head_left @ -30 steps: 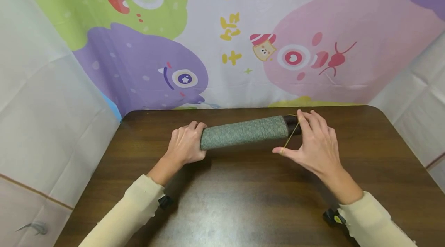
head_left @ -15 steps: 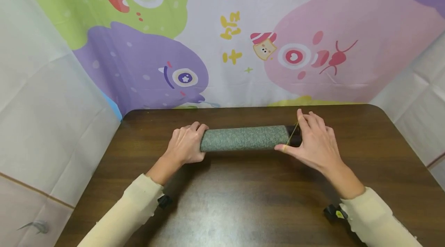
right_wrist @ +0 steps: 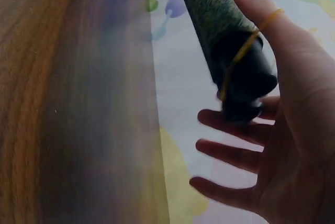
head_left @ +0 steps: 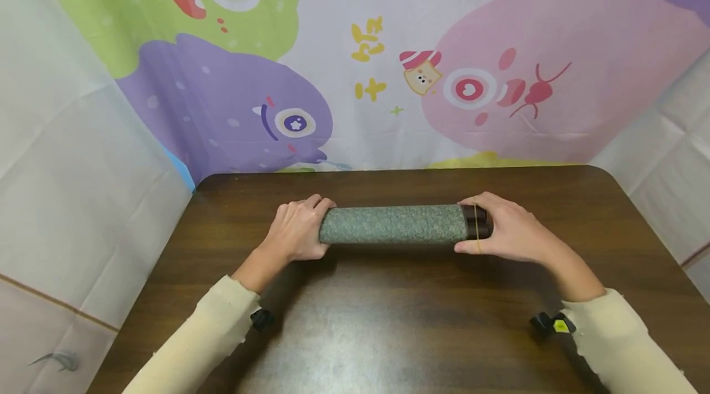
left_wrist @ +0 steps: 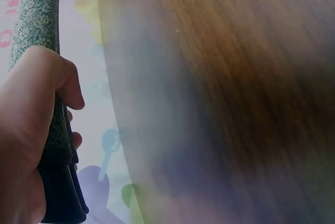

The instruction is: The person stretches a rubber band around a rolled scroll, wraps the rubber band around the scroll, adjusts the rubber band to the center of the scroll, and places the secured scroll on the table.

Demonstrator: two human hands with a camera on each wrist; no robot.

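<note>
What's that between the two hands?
The head view shows a green roll, held by the left hand, and a yellow rubber band across its dark end, by the right hand.

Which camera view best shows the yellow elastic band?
The right wrist view: the yellow elastic band appears largest there, caught on the thumb of the right hand and passing in front of the dark ends of the green roll. The head view shows only a thin line; the left wrist view shows none of it.
</note>
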